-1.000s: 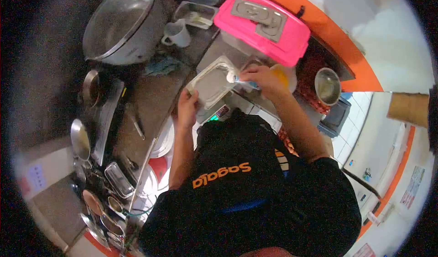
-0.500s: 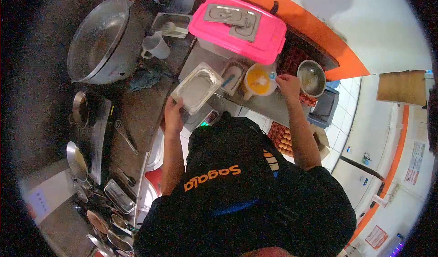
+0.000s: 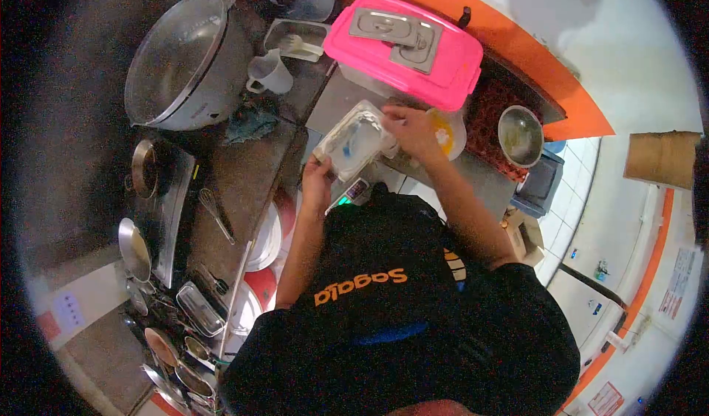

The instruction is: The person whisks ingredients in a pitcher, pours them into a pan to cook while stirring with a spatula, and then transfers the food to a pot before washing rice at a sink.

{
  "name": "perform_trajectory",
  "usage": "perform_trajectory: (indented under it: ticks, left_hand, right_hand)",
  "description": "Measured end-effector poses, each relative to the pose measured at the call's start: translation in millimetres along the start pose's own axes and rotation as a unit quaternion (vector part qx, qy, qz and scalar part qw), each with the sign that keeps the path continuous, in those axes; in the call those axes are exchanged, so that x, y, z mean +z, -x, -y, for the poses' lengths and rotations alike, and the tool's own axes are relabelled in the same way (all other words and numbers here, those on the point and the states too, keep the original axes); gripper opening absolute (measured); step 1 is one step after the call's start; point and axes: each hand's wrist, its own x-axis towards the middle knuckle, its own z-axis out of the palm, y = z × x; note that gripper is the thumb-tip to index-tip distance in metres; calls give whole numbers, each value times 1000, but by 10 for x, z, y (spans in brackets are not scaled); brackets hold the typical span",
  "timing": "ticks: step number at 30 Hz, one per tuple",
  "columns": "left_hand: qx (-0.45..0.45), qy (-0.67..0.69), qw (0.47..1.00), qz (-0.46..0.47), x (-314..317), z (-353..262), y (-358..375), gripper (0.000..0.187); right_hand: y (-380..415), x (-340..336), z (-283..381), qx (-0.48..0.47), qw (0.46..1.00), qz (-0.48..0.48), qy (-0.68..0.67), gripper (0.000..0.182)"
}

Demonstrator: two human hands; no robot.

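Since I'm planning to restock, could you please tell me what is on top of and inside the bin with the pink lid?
On the pink lid lie one metal lid and a second metal lid. The contents of the bin cannot be made out under its lid.

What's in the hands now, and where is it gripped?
The left hand holds the rectangular pan by its near-left corner. The right hand is at the far-right rim; its hold cannot be told.

A broad orange band [image 3: 580, 120] edges the pale wall [image 3: 620, 61] behind the dark, brownish desk [image 3: 247, 172]. White tiles cover the floor [image 3: 580, 176] at right, beside a white unit [image 3: 587, 298] with a dark seam. Light is brighter there; the far left is dim.
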Motion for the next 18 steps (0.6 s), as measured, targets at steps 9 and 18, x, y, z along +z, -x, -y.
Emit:
perform_trajectory:
  ticks: [9, 18]
  left_hand:
    - [77, 46, 993, -79, -448, 601, -892, 29]
    - [97, 6, 994, -40, -575, 1066, -1710, 34]
  right_hand:
    - [851, -782, -690, 149, 978, -130, 64, 35]
    - [1705, -736, -1384, 239, 963, -126, -6, 34]
